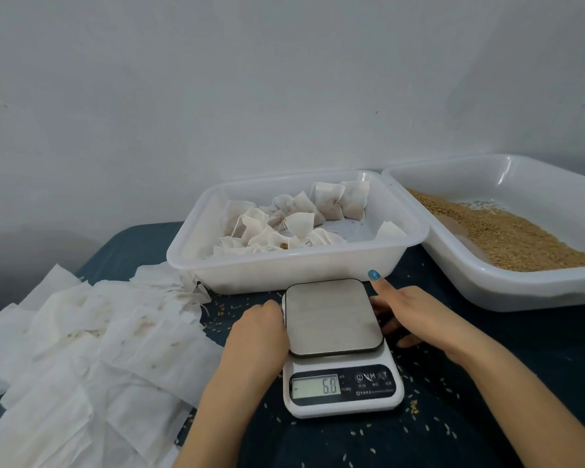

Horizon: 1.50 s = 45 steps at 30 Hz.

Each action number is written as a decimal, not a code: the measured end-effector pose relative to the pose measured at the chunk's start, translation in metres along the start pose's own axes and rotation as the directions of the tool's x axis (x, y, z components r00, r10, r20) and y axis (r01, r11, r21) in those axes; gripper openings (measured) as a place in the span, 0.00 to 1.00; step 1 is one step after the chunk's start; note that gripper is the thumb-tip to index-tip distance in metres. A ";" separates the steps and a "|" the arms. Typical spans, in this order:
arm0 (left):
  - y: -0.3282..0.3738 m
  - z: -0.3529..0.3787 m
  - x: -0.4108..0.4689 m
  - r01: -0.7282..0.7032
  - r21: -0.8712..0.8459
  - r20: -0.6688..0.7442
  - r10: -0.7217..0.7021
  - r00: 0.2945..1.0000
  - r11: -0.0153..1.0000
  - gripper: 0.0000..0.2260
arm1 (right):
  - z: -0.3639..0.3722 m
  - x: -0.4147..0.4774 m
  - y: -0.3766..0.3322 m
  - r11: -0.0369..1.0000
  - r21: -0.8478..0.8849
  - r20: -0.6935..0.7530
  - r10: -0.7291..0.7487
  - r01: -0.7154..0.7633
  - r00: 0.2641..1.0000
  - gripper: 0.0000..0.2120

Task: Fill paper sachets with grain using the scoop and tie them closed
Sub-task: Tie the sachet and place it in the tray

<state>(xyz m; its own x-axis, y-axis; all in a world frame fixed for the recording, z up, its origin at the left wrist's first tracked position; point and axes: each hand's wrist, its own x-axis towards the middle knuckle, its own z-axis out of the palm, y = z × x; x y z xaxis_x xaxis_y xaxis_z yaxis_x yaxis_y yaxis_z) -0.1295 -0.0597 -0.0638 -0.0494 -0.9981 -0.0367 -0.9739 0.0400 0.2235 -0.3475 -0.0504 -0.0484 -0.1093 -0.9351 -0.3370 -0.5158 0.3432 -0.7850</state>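
The wall (pixel 284 79) behind is plain, pale grey-white and matt, with a few small dark specks. It fills the upper half of the view. The surface (pixel 453 427) is covered by a dark blue cloth, and its far-left corner is rounded. Left of that corner lies a dim, shadowed zone. Lighting is soft and even, without hard shadows.

- Left hand (pixel 260 327) palm down, fingers curled round left edge of scale (pixel 331 315).
- Right hand (pixel 419 315) palm down, fingers loosely straight at right edge, index raised.
- Bare forearms reaching forward.
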 end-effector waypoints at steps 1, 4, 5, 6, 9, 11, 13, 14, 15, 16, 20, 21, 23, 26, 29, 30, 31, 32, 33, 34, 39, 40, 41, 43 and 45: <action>0.000 -0.001 -0.002 -0.004 0.014 -0.005 0.004 1.000 1.000 0.14 | 0.000 0.000 0.000 1.000 0.005 -0.001 0.000 0.000 1.000 0.32; -0.008 -0.011 -0.012 0.013 0.129 -0.051 -0.007 0.999 0.992 0.13 | 0.000 0.000 0.000 1.000 0.015 -0.004 -0.004 0.004 1.000 0.30; -0.012 -0.018 -0.015 0.038 0.192 -0.079 -0.024 0.997 0.981 0.14 | 0.000 0.000 0.001 1.000 0.017 -0.005 -0.008 0.008 1.000 0.30; -0.019 -0.025 -0.018 0.073 0.258 -0.108 -0.046 0.993 0.963 0.14 | 0.000 0.000 0.001 1.000 0.020 -0.007 -0.012 0.013 1.000 0.29; -0.043 -0.049 -0.025 0.216 0.398 -0.162 -0.163 0.973 0.892 0.15 | 0.000 0.000 0.001 1.000 0.021 -0.011 -0.017 0.017 1.000 0.29; -0.055 -0.060 -0.028 0.291 0.394 -0.148 -0.253 0.956 0.872 0.16 | 0.000 0.001 0.001 1.000 0.024 -0.014 -0.015 0.015 1.000 0.28; -0.064 -0.064 -0.029 0.329 0.338 -0.128 -0.303 0.944 0.882 0.15 | 0.001 0.001 0.001 1.000 0.028 -0.013 -0.013 0.013 1.000 0.28; -0.068 -0.064 -0.028 0.336 0.307 -0.119 -0.315 0.942 0.890 0.14 | 0.001 0.001 0.002 0.999 0.029 -0.012 -0.013 0.014 1.000 0.27; -0.071 -0.064 -0.028 0.341 0.279 -0.111 -0.322 0.940 0.898 0.13 | 0.001 0.001 0.002 0.999 0.030 -0.012 -0.013 0.014 1.000 0.27; -0.074 -0.064 -0.027 0.343 0.255 -0.104 -0.327 0.939 0.904 0.12 | 0.001 0.001 0.002 0.999 0.031 -0.014 -0.014 0.015 1.000 0.27; -0.078 -0.064 -0.026 0.320 0.075 -0.106 -0.312 0.944 0.944 0.10 | 0.001 0.003 0.004 0.998 0.039 -0.038 -0.038 0.039 0.999 0.24; -0.078 -0.064 -0.026 0.311 0.029 -0.116 -0.306 0.945 0.950 0.09 | 0.001 0.003 0.005 0.998 0.041 -0.045 -0.046 0.048 0.998 0.23; -0.077 -0.066 -0.026 0.301 -0.005 -0.145 -0.299 0.943 0.954 0.07 | 0.000 0.004 0.006 0.997 0.040 -0.056 -0.064 0.067 0.996 0.21; -0.078 -0.068 -0.026 0.285 -0.031 -0.221 -0.285 0.933 0.958 0.06 | 0.000 0.006 0.008 0.995 0.021 -0.078 -0.094 0.096 0.992 0.18; -0.080 -0.069 -0.024 0.265 -0.058 -0.288 -0.271 0.919 0.962 0.02 | -0.001 0.008 0.011 0.994 0.010 -0.111 -0.111 0.113 0.988 0.15; -0.081 -0.069 -0.022 0.268 -0.054 -0.300 -0.271 0.915 0.962 0.02 | -0.001 0.008 0.012 0.992 0.007 -0.116 -0.122 0.123 0.986 0.14; -0.081 -0.069 -0.021 0.270 -0.050 -0.310 -0.272 0.911 0.962 0.04 | -0.001 0.009 0.014 0.991 0.005 -0.118 -0.135 0.136 0.984 0.13; -0.081 -0.069 -0.021 0.269 -0.057 -0.318 -0.273 0.908 0.961 0.05 | 0.000 0.009 0.015 0.989 0.001 -0.118 -0.150 0.151 0.982 0.12; -0.081 -0.068 -0.020 0.264 -0.080 -0.325 -0.275 0.905 0.961 0.07 | 0.000 0.009 0.016 0.986 -0.009 -0.120 -0.165 0.165 0.979 0.11; -0.081 -0.068 -0.020 0.253 -0.116 -0.325 -0.277 0.904 0.961 0.07 | 0.001 0.010 0.017 0.984 -0.023 -0.125 -0.179 0.178 0.976 0.10; -0.080 -0.066 -0.018 0.203 -0.268 -0.299 -0.282 0.912 0.942 0.07 | 0.001 0.013 0.018 0.975 -0.058 -0.172 -0.224 0.217 0.959 0.09; -0.080 -0.066 -0.018 0.202 -0.271 -0.306 -0.283 0.909 0.941 0.08 | 0.000 0.013 0.018 0.973 -0.060 -0.181 -0.232 0.224 0.956 0.08; -0.080 -0.065 -0.020 0.203 -0.270 -0.310 -0.284 0.907 0.941 0.10 | 0.001 0.013 0.018 0.971 -0.062 -0.190 -0.241 0.233 0.952 0.08; -0.081 -0.065 -0.022 0.191 -0.275 -0.314 -0.275 0.909 0.942 0.12 | 0.001 0.014 0.019 0.967 -0.059 -0.212 -0.256 0.249 0.943 0.07; -0.077 -0.068 -0.024 0.141 -0.351 -0.304 -0.256 0.918 0.926 0.10 | 0.001 0.013 0.018 0.961 -0.048 -0.234 -0.275 0.271 0.933 0.07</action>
<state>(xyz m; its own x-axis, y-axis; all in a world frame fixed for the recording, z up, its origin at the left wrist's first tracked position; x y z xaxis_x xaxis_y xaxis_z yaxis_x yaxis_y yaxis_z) -0.0379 -0.0424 -0.0142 0.2708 -0.9405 0.2051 -0.8306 -0.1206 0.5437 -0.3572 -0.0564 -0.0676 -0.1590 -0.9870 0.0232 -0.5661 0.0719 -0.8212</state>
